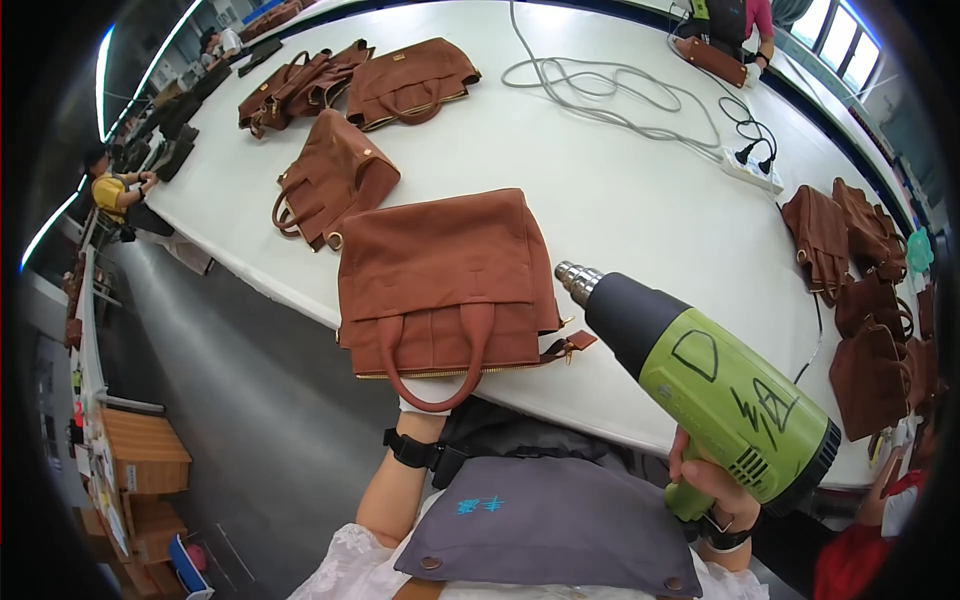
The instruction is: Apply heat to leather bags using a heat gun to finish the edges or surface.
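Note:
A brown leather handbag (437, 265) lies at the table's near edge, its two handles and zipped opening toward me. My left hand (428, 391), in a white glove, reaches in at the bag's opening behind a handle; its fingers are hidden by the bag. My right hand (715, 487) is wrapped round the grip of a green and black heat gun (735, 385). The gun's metal nozzle points up and left, just right of the handbag and apart from it. A zipper end with a brown leather tab (578, 342) sticks out at the bag's right side.
More brown handbags lie on the white table (640, 230) at far left and along the right. A grey cable (620, 85) loops across the back to a white power strip (752, 170) with black plugs. Other people work at far left, far right and near right.

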### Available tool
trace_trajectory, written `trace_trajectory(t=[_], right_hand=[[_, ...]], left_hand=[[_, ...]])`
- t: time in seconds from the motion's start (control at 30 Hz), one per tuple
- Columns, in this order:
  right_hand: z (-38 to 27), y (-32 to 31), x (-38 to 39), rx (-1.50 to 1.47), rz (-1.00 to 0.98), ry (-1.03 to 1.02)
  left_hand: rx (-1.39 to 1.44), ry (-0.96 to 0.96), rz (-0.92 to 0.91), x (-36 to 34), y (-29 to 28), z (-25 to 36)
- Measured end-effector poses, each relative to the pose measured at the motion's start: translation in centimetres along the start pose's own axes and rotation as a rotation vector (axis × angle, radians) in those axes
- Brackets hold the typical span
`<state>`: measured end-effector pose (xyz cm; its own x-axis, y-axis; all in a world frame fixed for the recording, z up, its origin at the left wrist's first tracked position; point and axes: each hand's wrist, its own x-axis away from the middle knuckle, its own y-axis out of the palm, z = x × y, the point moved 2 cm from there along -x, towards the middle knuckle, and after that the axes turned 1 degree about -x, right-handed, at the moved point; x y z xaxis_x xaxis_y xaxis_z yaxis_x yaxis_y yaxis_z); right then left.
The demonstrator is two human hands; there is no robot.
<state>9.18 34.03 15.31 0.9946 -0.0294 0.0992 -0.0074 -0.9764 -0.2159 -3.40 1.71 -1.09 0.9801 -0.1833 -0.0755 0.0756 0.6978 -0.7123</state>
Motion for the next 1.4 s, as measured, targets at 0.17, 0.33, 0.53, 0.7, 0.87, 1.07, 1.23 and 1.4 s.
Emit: trace_trajectory(t=[0.17,0.33,0.53,0.7,0.87,1.07,1.23,1.4], right_hand=[[-0.8,0.2,-0.5,-0.325,-0.091,-0.135],[0.7,-1.5,-0.4,-0.296,-0.190,0.025],[0.4,-1.1,-0.1,-0.283,-0.155,0.079],[2.7,-2.0,0.3,-0.309,-0.208,-0.103],[-0.2,-1.2,-0.6,-0.280,-0.027,-0.122],[-0.7,-1.6,-1.1,-0.410,-0.205,-0.034],[-1.5,-0.9,-3.6,-0.370,-0.275,-0.016],[1.3,-1.3,-3.8,-0.293,-0.363,0.007]], left_hand=[[-0.586,0.192,0.240,1.6,0.7,-3.2],[-0.421,0.317,0.216,1.9,0.2,-1.4],[-0.367,0.366,0.305,0.8,-1.4,4.9],[0.388,0.092,0.254,0.1,-3.0,4.4],[0.166,0.132,0.351,0.5,-4.8,4.8],[-0.444,0.209,0.342,1.7,-6.5,1.2],[-0.534,0.197,0.318,2.1,-6.8,0.5],[-0.487,0.112,0.232,2.6,-6.5,-1.9]])
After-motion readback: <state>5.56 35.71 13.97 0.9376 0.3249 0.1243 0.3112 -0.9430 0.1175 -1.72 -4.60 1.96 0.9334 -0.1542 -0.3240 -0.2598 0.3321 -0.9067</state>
